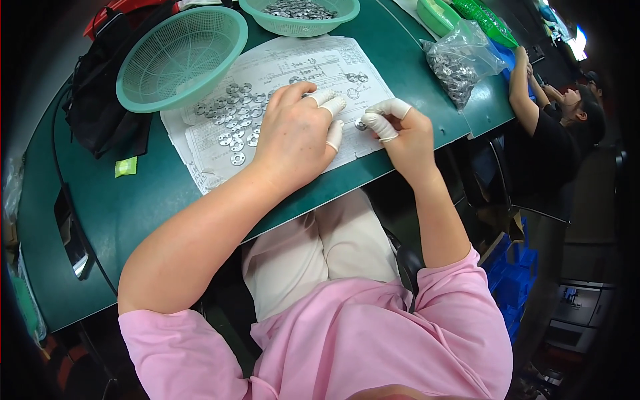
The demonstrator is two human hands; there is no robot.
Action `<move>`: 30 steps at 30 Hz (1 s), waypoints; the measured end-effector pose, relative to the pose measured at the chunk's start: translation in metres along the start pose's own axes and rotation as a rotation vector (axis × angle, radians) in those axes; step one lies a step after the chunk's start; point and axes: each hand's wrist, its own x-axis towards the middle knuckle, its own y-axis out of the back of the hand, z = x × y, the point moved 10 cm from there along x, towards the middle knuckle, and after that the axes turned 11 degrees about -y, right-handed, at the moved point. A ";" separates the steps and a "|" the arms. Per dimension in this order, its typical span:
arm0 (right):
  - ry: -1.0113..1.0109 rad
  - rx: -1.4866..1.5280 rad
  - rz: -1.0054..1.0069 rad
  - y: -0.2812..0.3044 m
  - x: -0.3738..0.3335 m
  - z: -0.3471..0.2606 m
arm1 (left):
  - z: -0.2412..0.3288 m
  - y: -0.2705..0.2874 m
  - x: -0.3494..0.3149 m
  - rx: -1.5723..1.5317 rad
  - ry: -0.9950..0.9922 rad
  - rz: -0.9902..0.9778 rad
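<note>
My right hand (408,137) pinches a small round metal disc (361,125) between thumb and index finger, near the right side of a printed paper sheet (193,163). White finger cots cover those fingertips. Over the sheet's middle rests my left hand (293,133), thumb apart from the fingers, with cots on thumb and fingertips. Nothing shows in its grasp, though its palm side is hidden. Left of it, several flat silver discs with holes (237,159) lie spread on the paper, some partly covered by the hand. A few more discs (357,77) lie at the sheet's far right.
An unfilled green mesh basket (137,100) stands at the far left; another green basket (287,28) at the back holds metal parts. A clear bag of metal parts (457,70) sits at right. A wrapped green packet (126,167) lies left. A person (543,123) works at far right.
</note>
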 end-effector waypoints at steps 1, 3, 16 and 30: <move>-0.003 0.002 0.000 0.000 0.001 0.002 | 0.000 -0.001 0.000 -0.001 0.000 -0.003; 0.018 -0.036 0.041 0.001 0.000 0.003 | 0.004 -0.005 0.001 -0.009 -0.045 -0.041; 0.071 -0.128 0.065 0.008 0.001 -0.012 | 0.019 -0.025 0.000 0.018 -0.125 -0.250; 0.011 -0.041 -0.002 0.000 0.007 0.007 | 0.019 -0.026 -0.001 0.002 -0.102 -0.267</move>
